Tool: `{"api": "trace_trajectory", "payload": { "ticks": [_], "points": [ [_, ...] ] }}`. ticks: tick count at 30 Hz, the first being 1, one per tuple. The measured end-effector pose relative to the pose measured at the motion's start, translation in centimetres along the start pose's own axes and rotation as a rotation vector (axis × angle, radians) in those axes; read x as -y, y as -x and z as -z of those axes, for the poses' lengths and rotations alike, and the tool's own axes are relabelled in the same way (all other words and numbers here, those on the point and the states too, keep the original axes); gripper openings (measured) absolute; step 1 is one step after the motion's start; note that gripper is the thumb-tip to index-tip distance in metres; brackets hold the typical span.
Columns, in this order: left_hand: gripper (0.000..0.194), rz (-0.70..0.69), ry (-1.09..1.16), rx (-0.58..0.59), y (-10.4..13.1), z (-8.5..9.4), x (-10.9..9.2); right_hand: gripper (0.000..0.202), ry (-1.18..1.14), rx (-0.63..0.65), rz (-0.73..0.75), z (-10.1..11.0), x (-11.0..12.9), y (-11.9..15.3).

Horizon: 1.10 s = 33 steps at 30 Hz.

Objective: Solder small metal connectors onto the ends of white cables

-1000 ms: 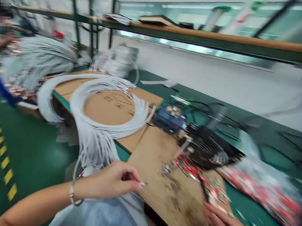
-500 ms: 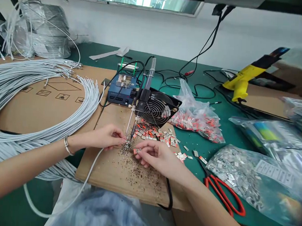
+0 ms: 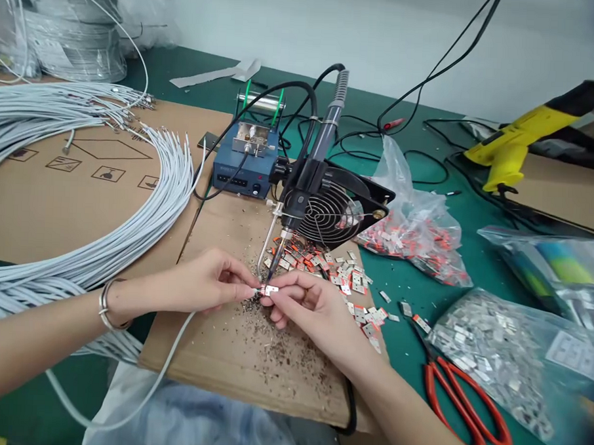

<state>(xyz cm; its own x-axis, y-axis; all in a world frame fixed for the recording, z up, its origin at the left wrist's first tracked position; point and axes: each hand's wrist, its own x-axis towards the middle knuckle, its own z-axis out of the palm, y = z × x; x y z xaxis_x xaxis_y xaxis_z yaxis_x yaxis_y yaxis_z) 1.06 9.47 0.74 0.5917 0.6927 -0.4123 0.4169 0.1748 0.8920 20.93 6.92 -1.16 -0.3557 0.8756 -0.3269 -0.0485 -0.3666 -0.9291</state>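
Observation:
My left hand [image 3: 220,281] pinches the end of a white cable [image 3: 176,345], whose length loops down below the board's front edge. Between the thumb and fingers of my right hand [image 3: 308,308] is a small white connector piece [image 3: 271,291]. Cable end and connector meet, or nearly so, right under the tip of a soldering iron [image 3: 277,254] clamped tip-down in a stand. Whether the tip touches them I cannot tell. Dark solder crumbs lie beneath my fingers on the cardboard [image 3: 212,363]. A pile of similar connector pieces [image 3: 358,277] spreads just beyond my right hand.
Behind the iron stand a blue solder-feed box [image 3: 240,174] and a black fan [image 3: 327,214]. Coiled white cables [image 3: 164,203] fill the left. To the right are red-handled scissors [image 3: 466,407], a bag of metal pieces [image 3: 488,349], a bag of orange pieces [image 3: 414,241] and a yellow heat gun [image 3: 521,144].
My right hand has brought the connector up and left to the cable end in my left hand, turning its pale face toward me. The view has shifted down and closer.

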Motion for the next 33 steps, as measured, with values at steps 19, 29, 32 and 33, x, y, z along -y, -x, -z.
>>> {"api": "trace_trajectory", "payload": {
  "ticks": [19, 29, 32, 33],
  "points": [
    [0.015, 0.015, 0.050, 0.006, -0.1, -0.1, -0.8, 0.029, -0.070, -0.033, 0.005, -0.1, 0.2, 0.0],
    [0.017, 0.076, 0.081, 0.005, 0.0, 0.0, -1.2, 0.024, -0.079, 0.001, 0.040, 0.2, 0.3, 0.0],
    [0.016, 0.082, 0.075, 0.001, 0.0, -0.1, -1.3, 0.023, -0.080, -0.001, 0.040, 0.2, 0.4, 0.0],
    [0.016, 0.082, 0.073, -0.001, 0.0, -0.1, -1.3, 0.023, -0.083, -0.002, 0.039, 0.2, 0.4, 0.0]
  ]
}}
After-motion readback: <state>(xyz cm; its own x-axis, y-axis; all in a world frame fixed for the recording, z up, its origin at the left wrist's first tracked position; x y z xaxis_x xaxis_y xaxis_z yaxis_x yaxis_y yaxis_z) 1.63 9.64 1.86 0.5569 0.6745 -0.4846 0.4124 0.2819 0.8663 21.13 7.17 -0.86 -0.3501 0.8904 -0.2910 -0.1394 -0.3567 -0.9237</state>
